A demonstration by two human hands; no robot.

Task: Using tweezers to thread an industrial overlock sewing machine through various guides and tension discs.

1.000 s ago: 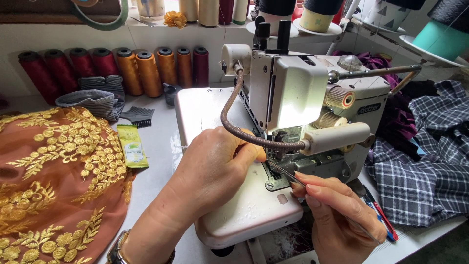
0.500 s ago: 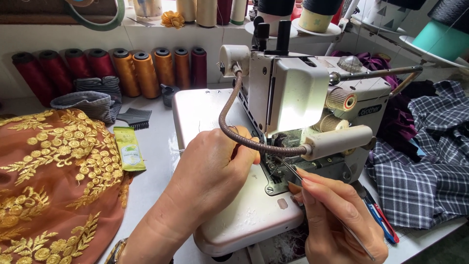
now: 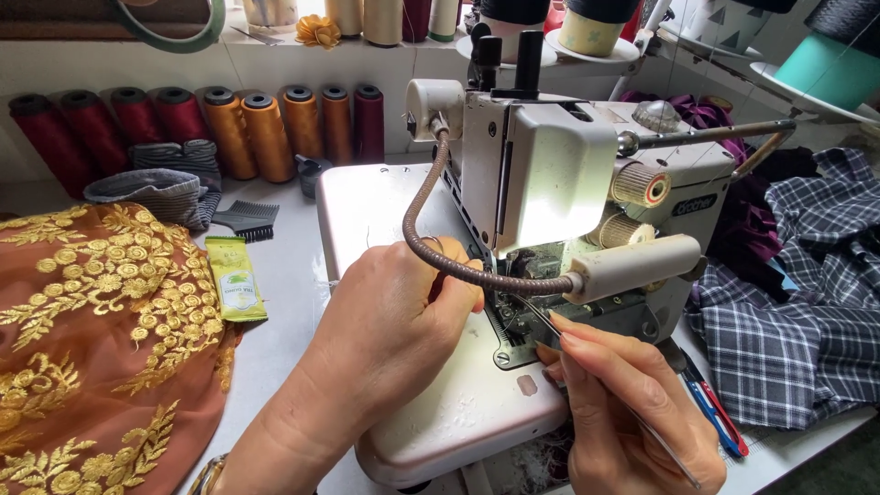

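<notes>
The tweezers are thin, long and of shiny metal. Their long axis runs slanted, from the lower right near my wrist up to the left, and the tips point into the needle area of the sewing machine, under the lit housing. The tips are very close to the small metal parts there; I cannot tell if they touch a thread, it is too fine to see.

My right hand is the one that grasps the tweezers, pinched between thumb and forefinger, and it lies just below and to the right of the needle area. My left hand is on the other side, resting on the white bed of the machine, with the fingers curled toward the same spot. If these fingers pinch something I cannot say, because the back of the hand hides them. Both hands are near, but the right one brings the tool in.

A brown bending lamp arm crosses just over my left hand and ends in a cream lamp head.

On the desk, to the left, lies orange cloth with gold embroidery, and beside it a small green sachet. To the right lies checked cloth. Behind stand thread cones, red and gold.
</notes>
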